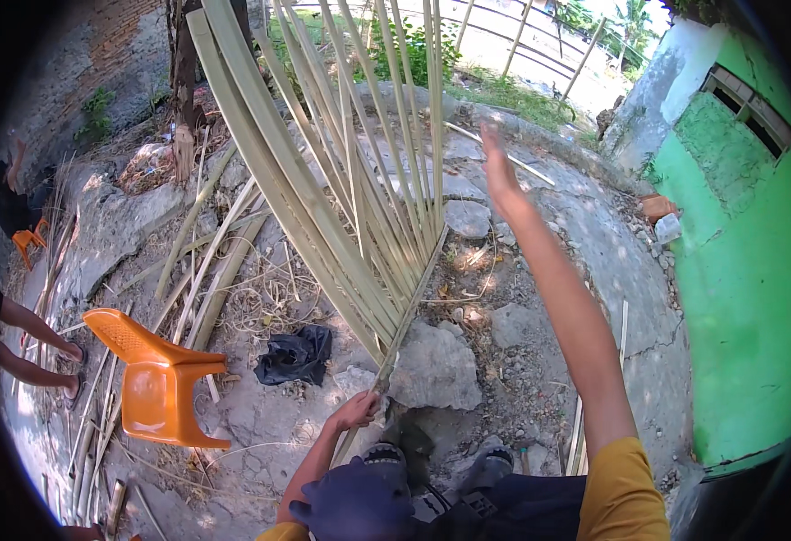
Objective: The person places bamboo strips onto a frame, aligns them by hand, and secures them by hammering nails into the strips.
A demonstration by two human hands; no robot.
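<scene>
A person in yellow sleeves (625, 491) is gripping a narrow strip (390, 358) with the left hand (357, 412), the fingers clasping it between 6 and 7 o'clock from the center of the head view. A fan of pale green slats (319, 212) is rising from that strip and spreading toward 11 and 12 o'clock, its lower ends meeting along the strip's length. The right hand (501, 171) is standing open between 1 and 2 o'clock, fingers extended, appearing apart from the slats.

A flat rock (436, 365) is lying at 5 o'clock, just beside the strip, and a black plastic bag (294, 356) is resting on the ground between 7 and 8 o'clock. An orange plastic chair (150, 401) is standing at 8 o'clock, with loose poles (224, 284) lying between it and the slats. The bare legs (35, 327) of another person are showing between 8 and 9 o'clock, while a green wall (747, 298) is filling 3 o'clock.
</scene>
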